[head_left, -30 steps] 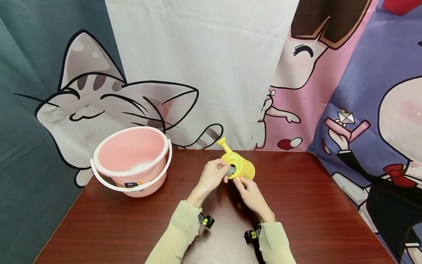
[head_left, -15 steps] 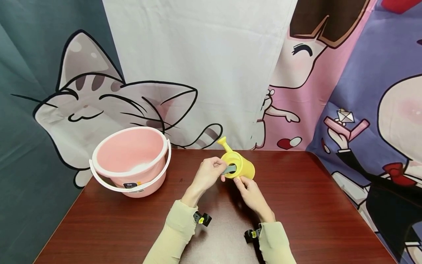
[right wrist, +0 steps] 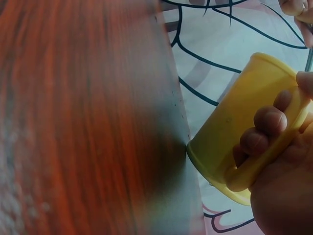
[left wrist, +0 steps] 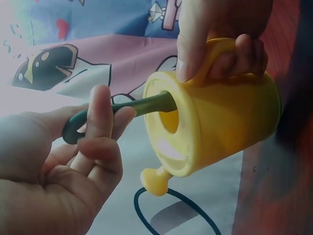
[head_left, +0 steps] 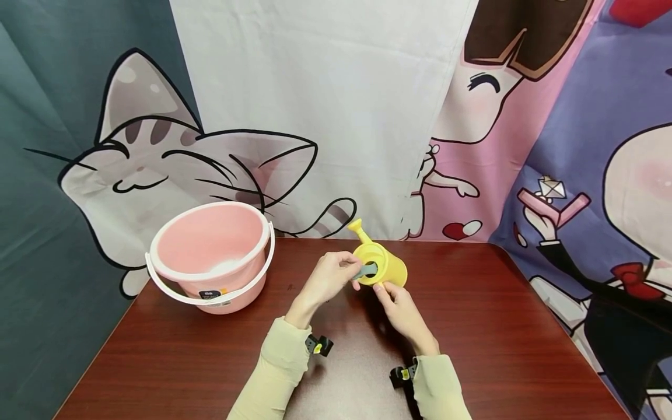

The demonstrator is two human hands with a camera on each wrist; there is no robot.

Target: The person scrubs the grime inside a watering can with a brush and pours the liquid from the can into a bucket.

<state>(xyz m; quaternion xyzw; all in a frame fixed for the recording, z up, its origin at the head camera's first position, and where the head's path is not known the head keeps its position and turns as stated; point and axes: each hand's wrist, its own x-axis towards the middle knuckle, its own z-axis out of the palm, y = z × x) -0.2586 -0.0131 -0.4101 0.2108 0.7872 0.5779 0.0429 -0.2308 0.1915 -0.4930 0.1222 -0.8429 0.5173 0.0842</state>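
My right hand (head_left: 403,314) grips the handle of a yellow toy watering can (head_left: 396,270), fingers through the loop, as the right wrist view shows. The can is tipped, with its round opening facing left and its spout at the far side. Between the thumb and fingers of my left hand (head_left: 326,279) is the hooked end of a dark green handle (left wrist: 146,105). This handle's flattened other end reaches into the can's opening, where its tip is hidden. I cannot tell what kind of tool it belongs to.
A pink bucket (head_left: 236,300) with a white bail handle (head_left: 173,296) stands at the left of the brown wooden table (head_left: 499,326). Behind the table's far edge hangs a cartoon-printed cloth (head_left: 336,105).
My left hand has drawn back slightly to the left, and more of the green handle shows outside the can's opening. The right hand and the can have hardly moved.
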